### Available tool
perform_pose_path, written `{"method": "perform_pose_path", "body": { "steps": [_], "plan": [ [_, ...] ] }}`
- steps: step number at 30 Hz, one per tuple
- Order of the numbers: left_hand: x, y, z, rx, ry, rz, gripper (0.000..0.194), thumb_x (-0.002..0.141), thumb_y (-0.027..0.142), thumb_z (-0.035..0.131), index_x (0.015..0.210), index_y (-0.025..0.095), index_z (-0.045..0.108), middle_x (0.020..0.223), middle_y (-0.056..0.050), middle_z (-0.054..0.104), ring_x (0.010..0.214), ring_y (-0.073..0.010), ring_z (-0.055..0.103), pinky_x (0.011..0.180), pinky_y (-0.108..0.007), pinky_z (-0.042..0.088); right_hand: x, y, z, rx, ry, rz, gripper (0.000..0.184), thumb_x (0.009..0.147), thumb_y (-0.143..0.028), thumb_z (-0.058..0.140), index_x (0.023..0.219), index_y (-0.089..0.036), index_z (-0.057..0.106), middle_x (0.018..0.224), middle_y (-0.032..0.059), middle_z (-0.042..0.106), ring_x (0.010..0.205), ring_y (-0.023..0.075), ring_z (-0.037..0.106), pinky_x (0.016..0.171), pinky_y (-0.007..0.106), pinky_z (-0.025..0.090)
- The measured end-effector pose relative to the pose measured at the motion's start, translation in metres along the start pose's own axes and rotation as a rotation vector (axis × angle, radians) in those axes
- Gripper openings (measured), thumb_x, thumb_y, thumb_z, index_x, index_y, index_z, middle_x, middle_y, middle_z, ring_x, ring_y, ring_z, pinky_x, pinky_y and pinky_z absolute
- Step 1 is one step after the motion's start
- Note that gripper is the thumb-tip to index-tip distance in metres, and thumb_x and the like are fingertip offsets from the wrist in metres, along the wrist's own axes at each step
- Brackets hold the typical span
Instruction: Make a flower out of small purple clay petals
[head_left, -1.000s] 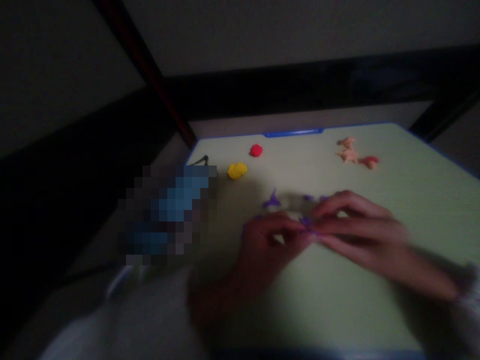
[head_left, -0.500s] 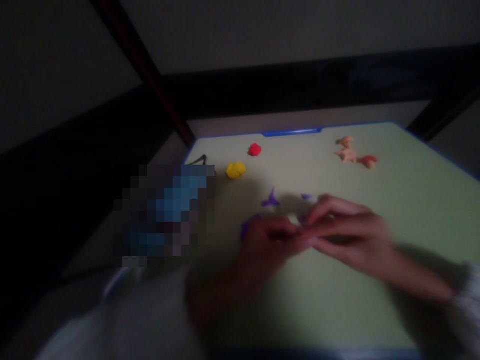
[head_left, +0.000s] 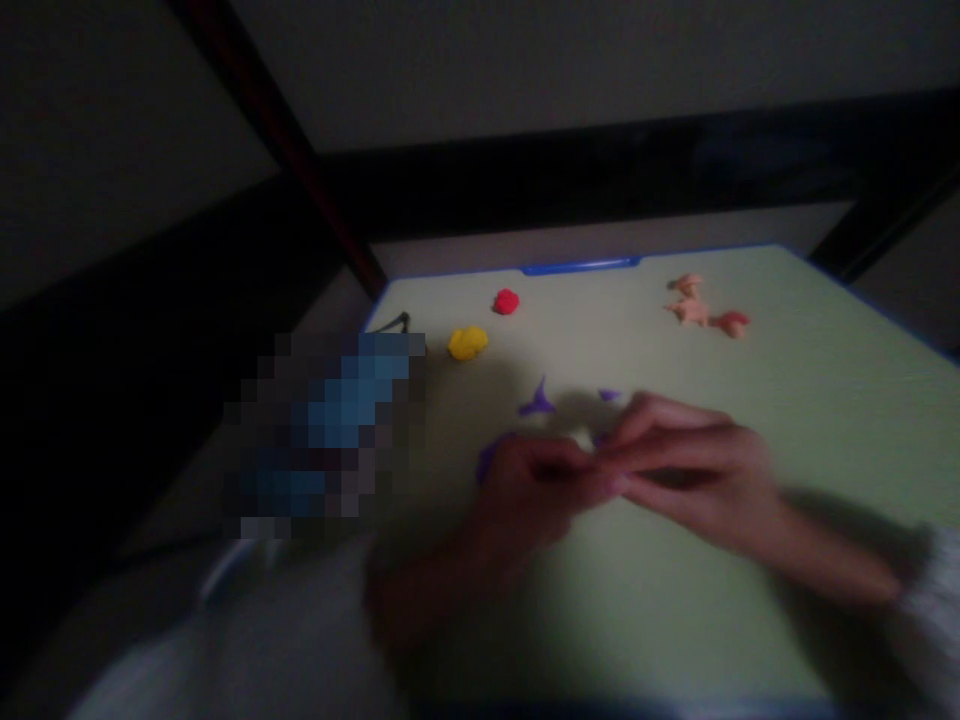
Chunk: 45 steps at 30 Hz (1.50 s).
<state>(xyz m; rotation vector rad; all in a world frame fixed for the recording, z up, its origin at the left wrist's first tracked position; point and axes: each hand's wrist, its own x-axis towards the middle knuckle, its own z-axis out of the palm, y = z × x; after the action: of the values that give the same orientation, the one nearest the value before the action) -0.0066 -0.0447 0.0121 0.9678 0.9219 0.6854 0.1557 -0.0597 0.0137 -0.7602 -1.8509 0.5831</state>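
Observation:
My left hand (head_left: 525,500) and my right hand (head_left: 697,475) meet over the table, fingertips pinched together. Whatever lies between the fingers is hidden and too dim to name; a speck of purple shows just behind them. Partly covered by my left hand is a purple lump (head_left: 489,460), which looks like modelling clay. Beyond the hands lie a pointed purple piece (head_left: 538,400) and a small flat purple scrap (head_left: 609,394).
A yellow clay lump (head_left: 468,343) and a red one (head_left: 506,301) lie toward the back left of the pale table (head_left: 840,400). Peach clay shapes (head_left: 688,308), one red-topped, sit at the back right. A blurred-out blue patch (head_left: 345,400) borders the left edge.
The whole view has shifted slightly. Both hands keep the same pinched pose, and the clay pieces stay where they were on the table.

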Motion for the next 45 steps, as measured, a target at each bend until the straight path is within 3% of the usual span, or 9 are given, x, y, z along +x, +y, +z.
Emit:
{"method": "perform_pose_path", "body": {
  "steps": [5,10,20,31,39,45],
  "plan": [
    [0.0007,0.0011,0.0015,-0.035,0.008,0.012,0.027,0.047,0.024,0.079,0.050,0.013,0.055,0.038,0.010,0.040,0.033,0.0002,0.028,0.033,-0.015,0.018,0.0006,0.0006,-0.0017,-0.042,0.070,0.032,0.015,0.074,-0.014,0.068,0.088,-0.020,0.072,0.080,0.0036,0.064,0.070,0.0119,0.062,0.059,0.024,0.052],
    [0.0011,0.0017,0.0009,-0.093,0.073,0.015,0.020,0.051,0.024,0.078,0.061,0.014,0.063,0.038,0.009,0.045,0.031,0.0001,0.027,0.031,-0.015,0.017,0.0001,0.0014,-0.0026,-0.034,0.052,0.019,0.016,0.075,-0.014,0.067,0.089,-0.020,0.072,0.080,0.0040,0.064,0.071,0.0121,0.061,0.059,0.024,0.052],
    [-0.0009,0.0023,0.0002,-0.085,0.074,0.029,0.010,0.059,0.022,0.073,0.061,0.014,0.067,0.036,0.009,0.042,0.031,0.0003,0.025,0.032,-0.016,0.015,-0.0005,0.0023,-0.0044,-0.101,0.045,-0.001,0.016,0.073,-0.011,0.068,0.087,-0.018,0.071,0.081,0.0042,0.063,0.072,0.0121,0.061,0.060,0.023,0.052],
    [0.0013,-0.0006,0.0020,0.053,0.046,0.093,0.013,0.059,0.026,0.073,0.057,0.015,0.067,0.039,0.007,0.043,0.037,-0.0038,0.029,0.036,-0.019,0.017,0.0008,0.0006,-0.0024,-0.106,-0.007,-0.052,0.010,0.078,-0.015,0.064,0.085,-0.017,0.070,0.080,0.0046,0.063,0.073,0.0131,0.059,0.060,0.027,0.051],
    [0.0016,-0.0014,0.0006,0.043,0.012,0.100,0.017,0.058,0.026,0.074,0.053,0.013,0.064,0.046,0.007,0.047,0.037,-0.0011,0.029,0.037,-0.019,0.019,0.0028,0.0001,-0.0036,-0.107,-0.032,-0.083,0.008,0.078,-0.015,0.063,0.081,-0.017,0.070,0.079,0.0042,0.063,0.070,0.0137,0.059,0.059,0.030,0.051],
    [0.0021,-0.0012,0.0016,-0.016,0.051,0.062,0.018,0.057,0.027,0.074,0.054,0.014,0.062,0.039,0.009,0.042,0.034,-0.0010,0.027,0.034,-0.017,0.017,0.0022,0.0009,-0.0037,-0.091,-0.003,-0.042,0.012,0.075,-0.012,0.067,0.085,-0.015,0.071,0.082,0.0049,0.064,0.073,0.0130,0.061,0.063,0.028,0.052]
  ]
}}
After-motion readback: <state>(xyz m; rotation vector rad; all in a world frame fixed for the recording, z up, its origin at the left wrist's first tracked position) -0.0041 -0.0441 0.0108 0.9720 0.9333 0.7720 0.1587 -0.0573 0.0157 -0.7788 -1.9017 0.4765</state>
